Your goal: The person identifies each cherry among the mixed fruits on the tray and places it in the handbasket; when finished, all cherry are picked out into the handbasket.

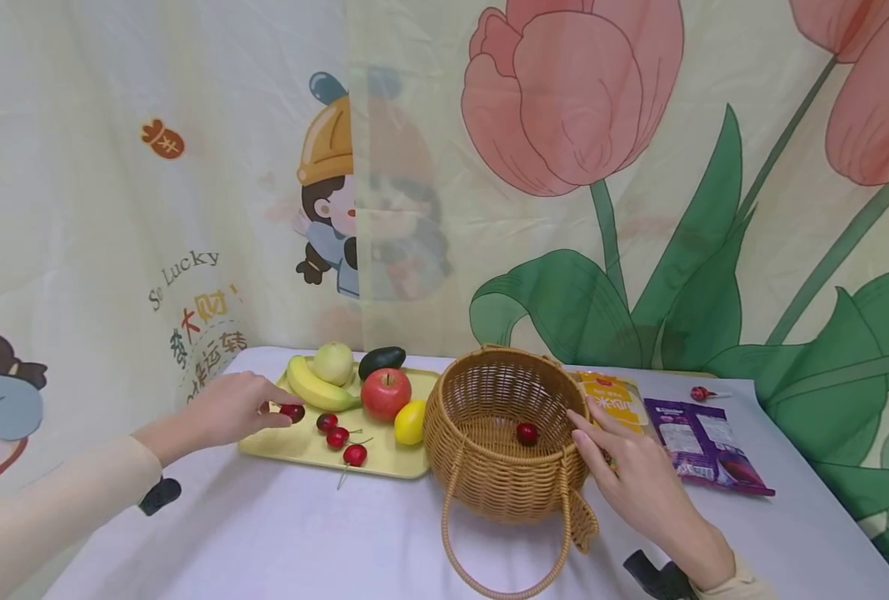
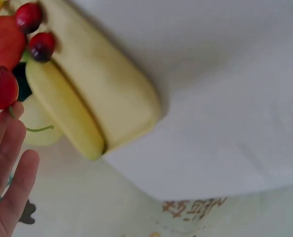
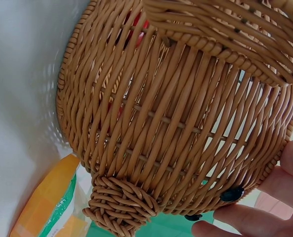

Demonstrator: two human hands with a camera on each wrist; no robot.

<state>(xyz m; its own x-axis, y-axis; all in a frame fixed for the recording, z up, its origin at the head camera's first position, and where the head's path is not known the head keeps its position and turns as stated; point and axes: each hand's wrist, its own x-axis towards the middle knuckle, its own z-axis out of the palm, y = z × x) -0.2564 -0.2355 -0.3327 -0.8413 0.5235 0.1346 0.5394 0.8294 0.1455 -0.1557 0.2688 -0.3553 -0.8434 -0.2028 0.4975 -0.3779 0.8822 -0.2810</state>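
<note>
My left hand (image 1: pixel 237 410) pinches a dark red cherry (image 1: pixel 292 412) between thumb and fingertips above the left side of a yellow tray (image 1: pixel 302 450). Its green stem shows in the left wrist view, below the cherry (image 2: pixel 6 89). Three more cherries lie on the tray near its front; one is a cherry (image 1: pixel 355 455) with its stem over the edge. To the tray's right stands a brown wicker basket (image 1: pixel 504 487), a red cherry (image 1: pixel 527 433) inside it. My right hand (image 1: pixel 642 475) holds the basket's right rim, its fingers along the outer wall in the right wrist view.
The tray also bears a banana (image 1: pixel 317 386), a pale green round fruit (image 1: pixel 333 364), a dark eggplant-like item (image 1: pixel 382 360), an apple (image 1: pixel 387 393) and a lemon (image 1: pixel 410 422). Right of the basket lie an orange bag (image 1: pixel 616 396), purple snack packs (image 1: pixel 702 442) and a lollipop (image 1: pixel 701 392).
</note>
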